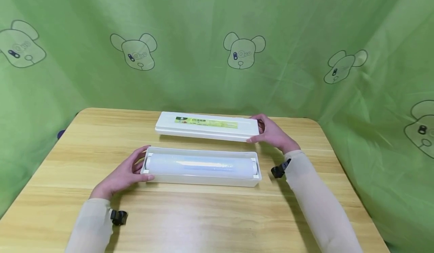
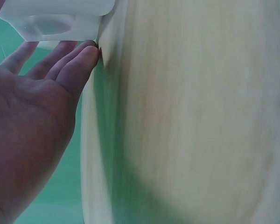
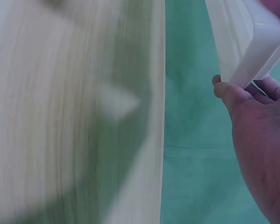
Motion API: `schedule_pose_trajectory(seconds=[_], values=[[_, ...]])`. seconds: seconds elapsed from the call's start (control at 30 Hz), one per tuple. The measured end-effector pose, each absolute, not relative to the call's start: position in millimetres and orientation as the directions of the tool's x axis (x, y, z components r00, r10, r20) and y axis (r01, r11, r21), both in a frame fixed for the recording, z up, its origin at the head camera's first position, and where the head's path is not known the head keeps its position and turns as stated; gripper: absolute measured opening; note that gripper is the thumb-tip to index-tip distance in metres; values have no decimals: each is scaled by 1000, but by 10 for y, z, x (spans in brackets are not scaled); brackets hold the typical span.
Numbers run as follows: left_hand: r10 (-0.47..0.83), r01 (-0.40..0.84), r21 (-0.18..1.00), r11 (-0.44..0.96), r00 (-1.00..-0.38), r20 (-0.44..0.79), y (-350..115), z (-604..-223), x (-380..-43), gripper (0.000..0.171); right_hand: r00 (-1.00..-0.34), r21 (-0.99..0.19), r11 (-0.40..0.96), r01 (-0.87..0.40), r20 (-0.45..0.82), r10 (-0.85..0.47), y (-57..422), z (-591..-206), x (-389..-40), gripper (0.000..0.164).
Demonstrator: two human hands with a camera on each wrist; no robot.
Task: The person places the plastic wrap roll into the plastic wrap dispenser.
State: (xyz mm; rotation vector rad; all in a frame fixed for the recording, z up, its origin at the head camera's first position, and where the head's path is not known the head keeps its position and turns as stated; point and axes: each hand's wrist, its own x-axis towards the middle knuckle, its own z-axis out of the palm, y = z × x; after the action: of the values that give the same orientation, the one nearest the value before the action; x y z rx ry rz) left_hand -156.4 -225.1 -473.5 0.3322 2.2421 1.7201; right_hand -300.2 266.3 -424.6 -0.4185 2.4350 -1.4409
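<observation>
A long white plastic wrap dispenser box stands lidless on the table, a roll of clear cling film lying inside. My left hand grips its left end, thumb along the front wall and fingers at the end and behind. In the left wrist view, the fingers touch the underside of the box end. Behind the box, my right hand holds the white lid by its right end, raised off the table. A yellow-green label faces up on the lid. The right wrist view shows the lid's corner pinched between thumb and fingers.
The wooden table has rounded far corners. A green curtain printed with mouse heads hangs around its back and sides. A small dark purple object shows past the table's left edge. Black wrist cameras sit at both sleeves.
</observation>
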Motion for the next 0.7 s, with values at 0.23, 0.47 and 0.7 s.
schedule_pose_trajectory(seconds=[0.23, 0.47, 0.7], values=[[361, 1, 970, 242, -928, -90, -2251, -4726, -1554, 101, -917, -898, 422, -124, -59, -394, 2684, -4211, -2936, 96], [366, 2, 972, 237, -927, -87, -2245, -4720, -1563, 101, -915, -892, 426, -150, -38, -402, 2705, -4176, -2874, 99], [364, 0, 971, 240, -927, -90, -2254, -4734, -1559, 101, -912, -893, 425, -149, -42, -408, 2721, -4155, -2820, 98]])
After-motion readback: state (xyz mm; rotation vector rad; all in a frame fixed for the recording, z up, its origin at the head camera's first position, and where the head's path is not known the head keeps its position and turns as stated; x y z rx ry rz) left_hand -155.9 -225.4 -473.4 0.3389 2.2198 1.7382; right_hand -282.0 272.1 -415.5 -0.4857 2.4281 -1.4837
